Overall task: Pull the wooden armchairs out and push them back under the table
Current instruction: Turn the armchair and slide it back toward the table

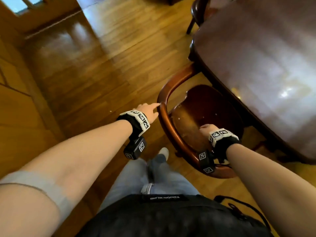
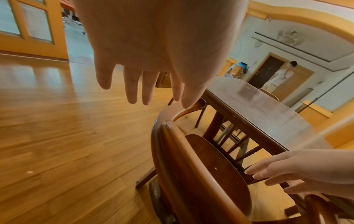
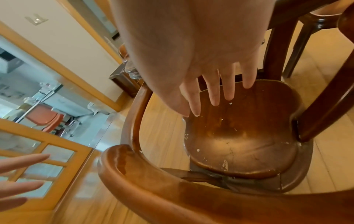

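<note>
Armchair (image 1: 195, 120) noted partway under the table (image 1: 256, 65): the front of the seat is tucked beneath the table edge, while the curved backrest and rear of the seat stand out over the wooden floor (image 1: 82, 74). Both hands are seen with fingers straight and spread, nothing gripped. The left hand (image 1: 149, 111) is held at the outer bend of the backrest, fingertips just at the rail; actual contact cannot be confirmed from the left wrist view. The right hand (image 1: 207, 130) is poised over the seat, inside the curve of the backrest, apart from the wood as seen from the right wrist. Hands appear placed either side of the rail so that it can be taken or pressed evenly; which step is under way, pulling or pushing, cannot be told.

Chair appearance: dark reddish-brown bentwood, one continuous curved rail serving as back and arms, glossy finish. Seat is saddle-shaped, worn, with pale chips and scratches in the varnish. A second chair (image 1: 196, 12) is glimpsed at the far end of the table.
</note>
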The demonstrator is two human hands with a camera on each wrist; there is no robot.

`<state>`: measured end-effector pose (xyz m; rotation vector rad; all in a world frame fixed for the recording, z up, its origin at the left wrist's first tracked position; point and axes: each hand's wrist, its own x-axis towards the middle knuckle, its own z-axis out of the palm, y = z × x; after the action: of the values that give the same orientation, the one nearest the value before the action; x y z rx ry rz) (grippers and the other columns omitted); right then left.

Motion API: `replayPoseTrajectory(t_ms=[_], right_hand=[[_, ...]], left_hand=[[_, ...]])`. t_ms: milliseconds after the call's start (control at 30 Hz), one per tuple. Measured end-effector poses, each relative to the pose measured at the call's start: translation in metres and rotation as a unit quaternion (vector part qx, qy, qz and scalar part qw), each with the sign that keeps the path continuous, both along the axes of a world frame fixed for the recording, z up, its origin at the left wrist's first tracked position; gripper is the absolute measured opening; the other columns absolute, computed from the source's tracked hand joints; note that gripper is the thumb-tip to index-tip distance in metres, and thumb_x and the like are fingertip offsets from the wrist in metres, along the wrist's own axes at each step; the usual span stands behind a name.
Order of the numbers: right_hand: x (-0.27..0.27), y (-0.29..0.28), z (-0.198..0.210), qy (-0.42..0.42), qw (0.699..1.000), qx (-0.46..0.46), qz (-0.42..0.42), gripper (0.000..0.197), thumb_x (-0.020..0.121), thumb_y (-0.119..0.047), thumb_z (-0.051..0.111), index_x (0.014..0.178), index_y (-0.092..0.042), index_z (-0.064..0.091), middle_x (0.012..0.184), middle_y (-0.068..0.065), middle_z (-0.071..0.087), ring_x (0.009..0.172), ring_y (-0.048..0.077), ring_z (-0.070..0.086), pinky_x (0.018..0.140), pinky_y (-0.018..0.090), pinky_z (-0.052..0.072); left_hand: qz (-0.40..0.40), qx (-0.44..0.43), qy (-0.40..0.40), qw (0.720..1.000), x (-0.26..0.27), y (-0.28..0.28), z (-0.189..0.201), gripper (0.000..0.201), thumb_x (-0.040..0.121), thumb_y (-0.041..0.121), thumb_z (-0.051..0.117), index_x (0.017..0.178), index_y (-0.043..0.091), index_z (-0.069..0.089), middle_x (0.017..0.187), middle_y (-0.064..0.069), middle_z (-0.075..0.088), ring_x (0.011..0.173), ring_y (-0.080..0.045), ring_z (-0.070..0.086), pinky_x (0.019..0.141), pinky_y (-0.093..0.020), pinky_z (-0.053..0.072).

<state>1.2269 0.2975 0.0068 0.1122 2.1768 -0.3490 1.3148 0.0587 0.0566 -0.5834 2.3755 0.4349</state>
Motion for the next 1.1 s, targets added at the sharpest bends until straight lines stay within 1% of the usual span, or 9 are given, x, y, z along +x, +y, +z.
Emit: replayPoseTrajectory(t_ms=[267, 367, 467, 567, 633, 800, 867, 933, 1100], right_hand=[[0.037, 0.016, -0.002, 0.007, 0.984, 0.006, -0.179, 0.034, 0.093, -0.023, 0.052, 0.123, -0.013, 0.063, 0.128, 0.009, 0.063, 0.119, 0.027, 0.058, 0.099, 0.031, 0.043], [0.071, 0.028, -0.005, 0.023, 0.959, 0.064, -0.276, 0.038, 0.091, -0.029, 0.05, 0.126, -0.021, 0.061, 0.136, 0.009, 0.055, 0.123, 0.031, 0.053, 0.104, 0.034, 0.041], [0.107, 0.033, -0.016, 0.01, 0.914, 0.112, -0.39, 0.051, 0.087, -0.029, 0.05, 0.138, -0.027, 0.044, 0.144, 0.015, 0.038, 0.129, 0.038, 0.042, 0.11, 0.043, 0.035], [0.127, 0.029, -0.029, 0.018, 0.863, 0.052, -0.503, 0.055, 0.094, -0.026, 0.049, 0.145, -0.016, 0.034, 0.14, 0.02, 0.048, 0.124, 0.037, 0.049, 0.102, 0.035, 0.038], [0.132, 0.024, -0.035, 0.038, 0.845, 0.035, -0.532, 0.055, 0.096, -0.029, 0.047, 0.147, -0.016, 0.033, 0.132, 0.021, 0.055, 0.116, 0.037, 0.056, 0.097, 0.035, 0.042], [0.133, 0.021, -0.045, 0.034, 0.859, 0.021, -0.51, 0.044, 0.09, -0.042, 0.047, 0.129, -0.025, 0.052, 0.086, 0.009, 0.06, 0.078, 0.029, 0.059, 0.076, 0.033, 0.047], [0.131, 0.022, -0.05, 0.03, 0.856, 0.01, -0.516, 0.043, 0.088, -0.042, 0.05, 0.126, -0.023, 0.055, 0.09, 0.009, 0.06, 0.082, 0.03, 0.062, 0.079, 0.033, 0.051], [0.131, 0.023, -0.052, 0.04, 0.843, -0.006, -0.537, 0.038, 0.085, -0.039, 0.054, 0.118, -0.021, 0.059, 0.094, 0.008, 0.061, 0.09, 0.032, 0.066, 0.087, 0.042, 0.055], [0.135, 0.024, -0.056, 0.08, 0.802, -0.029, -0.591, 0.011, 0.081, -0.031, 0.061, 0.089, -0.025, 0.065, 0.082, 0.007, 0.067, 0.074, 0.032, 0.066, 0.083, 0.048, 0.058]], left_hand=[[-0.171, -0.006, -0.025, 0.985, -0.054, -0.007, -0.022, 0.051, 0.097, 0.041, 0.038, 0.146, 0.035, 0.03, 0.132, -0.015, 0.053, 0.118, -0.035, 0.053, 0.094, -0.045, 0.049], [-0.234, 0.0, -0.023, 0.972, -0.068, -0.003, -0.03, 0.05, 0.097, 0.041, 0.037, 0.145, 0.033, 0.031, 0.131, -0.015, 0.054, 0.117, -0.036, 0.053, 0.095, -0.046, 0.049], [-0.264, 0.014, -0.034, 0.964, -0.073, 0.003, -0.038, 0.05, 0.097, 0.04, 0.034, 0.146, 0.03, 0.031, 0.136, -0.017, 0.05, 0.114, -0.037, 0.056, 0.095, -0.044, 0.049], [-0.261, 0.005, -0.044, 0.964, -0.073, 0.008, -0.043, 0.047, 0.099, 0.038, 0.035, 0.142, 0.021, 0.04, 0.14, -0.019, 0.038, 0.11, -0.038, 0.057, 0.093, -0.041, 0.046], [-0.249, -0.006, -0.043, 0.968, -0.073, 0.009, -0.05, 0.042, 0.098, 0.039, 0.037, 0.13, 0.015, 0.052, 0.135, -0.018, 0.036, 0.101, -0.038, 0.059, 0.091, -0.041, 0.047], [-0.238, -0.032, -0.038, 0.97, -0.069, 0.007, -0.067, 0.039, 0.096, 0.04, 0.042, 0.12, 0.013, 0.056, 0.129, -0.015, 0.036, 0.089, -0.036, 0.06, 0.083, -0.041, 0.049], [-0.239, -0.041, -0.05, 0.969, -0.069, 0.008, -0.072, 0.041, 0.096, 0.044, 0.04, 0.123, 0.016, 0.054, 0.126, -0.017, 0.042, 0.094, -0.038, 0.06, 0.081, -0.041, 0.047], [-0.234, -0.05, -0.053, 0.97, -0.071, 0.007, -0.077, 0.042, 0.095, 0.047, 0.038, 0.121, 0.018, 0.054, 0.124, -0.017, 0.048, 0.095, -0.038, 0.06, 0.081, -0.04, 0.047], [-0.133, 0.045, -0.059, 0.988, -0.062, 0.009, -0.093, 0.037, 0.094, 0.037, 0.041, 0.123, 0.021, 0.057, 0.12, -0.012, 0.063, 0.107, -0.034, 0.059, 0.087, -0.035, 0.045]])
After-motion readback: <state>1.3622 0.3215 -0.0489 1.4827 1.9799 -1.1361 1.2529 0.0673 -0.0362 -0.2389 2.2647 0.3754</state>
